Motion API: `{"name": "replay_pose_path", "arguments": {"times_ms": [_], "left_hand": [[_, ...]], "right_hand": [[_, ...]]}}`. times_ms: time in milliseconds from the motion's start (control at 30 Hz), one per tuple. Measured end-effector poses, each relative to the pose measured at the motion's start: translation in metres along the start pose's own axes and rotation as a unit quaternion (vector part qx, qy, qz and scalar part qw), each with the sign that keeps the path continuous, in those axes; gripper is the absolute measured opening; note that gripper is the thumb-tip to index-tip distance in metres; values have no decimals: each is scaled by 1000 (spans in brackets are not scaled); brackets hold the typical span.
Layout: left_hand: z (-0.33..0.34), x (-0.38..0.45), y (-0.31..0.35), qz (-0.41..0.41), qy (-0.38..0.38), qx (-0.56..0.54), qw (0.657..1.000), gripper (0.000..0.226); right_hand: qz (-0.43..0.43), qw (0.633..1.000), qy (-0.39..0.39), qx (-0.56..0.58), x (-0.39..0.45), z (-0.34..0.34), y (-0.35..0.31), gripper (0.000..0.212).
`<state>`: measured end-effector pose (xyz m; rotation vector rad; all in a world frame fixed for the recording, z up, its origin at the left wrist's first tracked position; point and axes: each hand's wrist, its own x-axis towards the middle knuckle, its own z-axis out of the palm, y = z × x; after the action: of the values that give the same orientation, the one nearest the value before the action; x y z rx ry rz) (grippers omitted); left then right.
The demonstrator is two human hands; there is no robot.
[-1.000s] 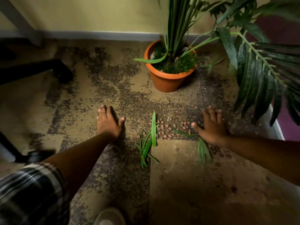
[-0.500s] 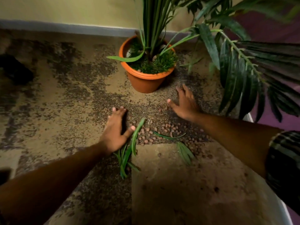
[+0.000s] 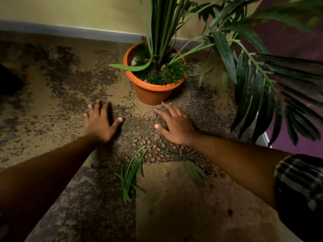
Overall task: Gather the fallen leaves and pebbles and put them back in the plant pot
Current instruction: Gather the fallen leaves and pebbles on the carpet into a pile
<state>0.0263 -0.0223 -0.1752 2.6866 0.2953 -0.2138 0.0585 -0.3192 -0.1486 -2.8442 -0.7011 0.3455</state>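
Patchy brown floor [image 3: 52,105] by yellow wall. Left hand [image 3: 100,124] flat over floor, fingers [image 3: 90,109] spread apart, holding nothing. Fallen leaves [image 3: 131,170] lie on floor between arms, nearer than both hands. Pebbles [image 3: 150,154] scattered around leaves, few more near pot. Orange plant pot [image 3: 152,89] stands just past hands. Right hand [image 3: 174,125] close to pot, fingers spread, empty too. Nothing picked up yet; whole job left, I think.

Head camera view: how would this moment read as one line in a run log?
left hand open, on floor | right hand open, near plant pot | pebbles, leaves ungathered
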Motion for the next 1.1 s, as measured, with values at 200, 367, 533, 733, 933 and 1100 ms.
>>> {"name": "replay_pose_path", "arguments": {"times_ms": [200, 367, 533, 733, 933, 1100], "left_hand": [[25, -28, 47, 177, -124, -36, 976, 85], [29, -64, 70, 239, -147, -163, 946, 53], [17, -63, 56, 218, -56, -131, 965, 49], [20, -68, 14, 161, -79, -91, 979, 81], [25, -78, -1, 200, -138, -87, 966, 93], [31, -102, 3, 193, -105, -81, 972, 92]], "right_hand": [[-105, 993, -18, 47, -26, 22, -9, 68], [-173, 975, 115, 72, -39, -2, -4, 31], [57, 998, 34, 22, -10, -18, 41, 65], [-69, 993, -99, 14, -66, 12, 11, 72], [-14, 999, -14, -46, -80, -21, 73, 58], [311, 944, 6, 114, -126, -50, 128, 90]]}}
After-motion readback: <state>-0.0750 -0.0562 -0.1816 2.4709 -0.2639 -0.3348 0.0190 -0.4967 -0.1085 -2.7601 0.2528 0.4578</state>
